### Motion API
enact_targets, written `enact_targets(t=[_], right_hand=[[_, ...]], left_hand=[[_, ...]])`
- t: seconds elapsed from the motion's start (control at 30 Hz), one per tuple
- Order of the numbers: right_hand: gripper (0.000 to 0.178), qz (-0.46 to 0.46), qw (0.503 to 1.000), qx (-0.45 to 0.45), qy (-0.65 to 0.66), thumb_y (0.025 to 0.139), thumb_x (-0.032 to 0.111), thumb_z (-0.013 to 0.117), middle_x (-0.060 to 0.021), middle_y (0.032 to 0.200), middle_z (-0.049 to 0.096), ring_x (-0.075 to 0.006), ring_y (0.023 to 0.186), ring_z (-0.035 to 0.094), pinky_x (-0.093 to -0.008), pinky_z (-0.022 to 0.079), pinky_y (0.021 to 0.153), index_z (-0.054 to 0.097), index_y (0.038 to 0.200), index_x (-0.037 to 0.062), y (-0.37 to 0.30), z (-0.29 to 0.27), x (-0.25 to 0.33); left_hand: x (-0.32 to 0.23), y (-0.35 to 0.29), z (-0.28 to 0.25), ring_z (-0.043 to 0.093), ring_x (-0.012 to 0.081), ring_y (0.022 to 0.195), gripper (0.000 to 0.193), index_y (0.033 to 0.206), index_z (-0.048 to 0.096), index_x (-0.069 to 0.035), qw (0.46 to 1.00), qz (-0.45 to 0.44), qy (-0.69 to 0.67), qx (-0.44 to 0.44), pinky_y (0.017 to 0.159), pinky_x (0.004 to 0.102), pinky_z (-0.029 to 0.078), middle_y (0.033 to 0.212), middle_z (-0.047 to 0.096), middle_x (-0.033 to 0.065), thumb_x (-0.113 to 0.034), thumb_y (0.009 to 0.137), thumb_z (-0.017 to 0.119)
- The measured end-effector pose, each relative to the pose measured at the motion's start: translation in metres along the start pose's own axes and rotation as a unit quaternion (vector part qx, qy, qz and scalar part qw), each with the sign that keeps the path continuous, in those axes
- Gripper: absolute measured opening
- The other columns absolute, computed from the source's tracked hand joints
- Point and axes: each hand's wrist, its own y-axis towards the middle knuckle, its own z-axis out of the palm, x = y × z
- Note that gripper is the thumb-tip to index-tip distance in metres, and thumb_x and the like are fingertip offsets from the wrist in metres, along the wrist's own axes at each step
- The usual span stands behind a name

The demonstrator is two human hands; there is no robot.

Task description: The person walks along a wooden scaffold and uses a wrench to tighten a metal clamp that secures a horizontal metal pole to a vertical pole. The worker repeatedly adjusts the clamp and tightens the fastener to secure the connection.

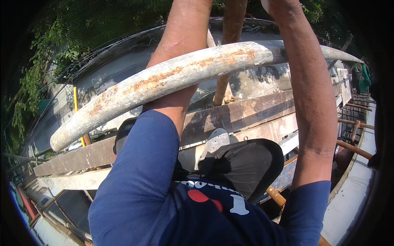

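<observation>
Right hand (pixel 281 4) mostly cropped; its forearm (pixel 308 84) hides some rusty pole (pixel 164 77).

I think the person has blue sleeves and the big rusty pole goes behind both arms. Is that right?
Not quite. The head view shows the big rusty pole passing behind the right arm but in front of the left arm. The blue sleeves are right.
</observation>
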Motion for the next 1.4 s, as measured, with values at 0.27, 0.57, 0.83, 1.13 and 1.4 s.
enact_targets(t=[0.27,0.57,0.83,1.13,1.4], right_hand=[[0.025,-0.015,1.0,-0.01,-0.01,0.083,0.005,0.08,0.0018,0.086,0.06,-0.0102,0.081,0.059,-0.0269,0.05,0.077,0.062,0.099,0.0091,-0.002,0.0,0.001],[0.037,0.02,0.999,-0.031,0.024,0.084,0.015,0.085,-0.003,0.099,0.069,-0.0134,0.091,0.069,-0.0303,0.055,0.086,0.061,0.111,0.0077,0.002,-0.002,-0.001],[0.051,0.048,0.995,-0.08,0.018,0.081,0.013,0.089,-0.0051,0.103,0.068,-0.0125,0.091,0.069,-0.0271,0.059,0.085,0.052,0.116,0.0061,0.002,0.001,-0.003],[0.054,0.073,0.995,-0.066,-0.022,0.08,0.016,0.091,-0.003,0.104,0.066,-0.0087,0.091,0.066,-0.0255,0.058,0.08,0.051,0.115,0.0073,0.001,-0.001,0.005],[0.054,0.079,0.928,-0.057,-0.36,0.078,0.023,0.09,-0.0071,0.103,0.071,-0.016,0.092,0.07,-0.0315,0.057,0.084,0.058,0.117,0.0026,-0.001,-0.008,0.022]], left_hand=[[0.012,0.007,-0.017,0.068,0.0276,0.09,0.024,0.115,0.066,0.004,0.999,-0.03,-0.043,0.001,0.086,0.0393,0.058,0.1,0.071,0.0168,-0.012,0.102,0.055],[0.009,-0.004,-0.011,0.066,0.0327,0.104,0.027,0.113,0.065,0.006,0.988,-0.052,-0.142,0.039,0.102,0.0501,0.052,0.109,0.069,0.0206,-0.016,0.104,0.052],[0.005,-0.018,0.016,0.066,0.0263,0.092,0.024,0.099,0.068,-0.003,0.994,-0.032,-0.059,-0.081,0.092,0.0441,0.055,0.094,0.069,0.0126,-0.026,0.098,0.062],[0.001,-0.015,0.01,0.069,0.028,0.093,0.021,0.105,0.07,0.001,0.991,-0.075,-0.093,-0.067,0.093,0.0461,0.055,0.098,0.072,0.0148,-0.018,0.1,0.063],[0.004,-0.005,0.004,0.067,0.0355,0.103,0.027,0.113,0.062,0.006,0.99,-0.059,-0.121,-0.043,0.099,0.0517,0.055,0.11,0.069,0.0233,-0.015,0.105,0.047]])
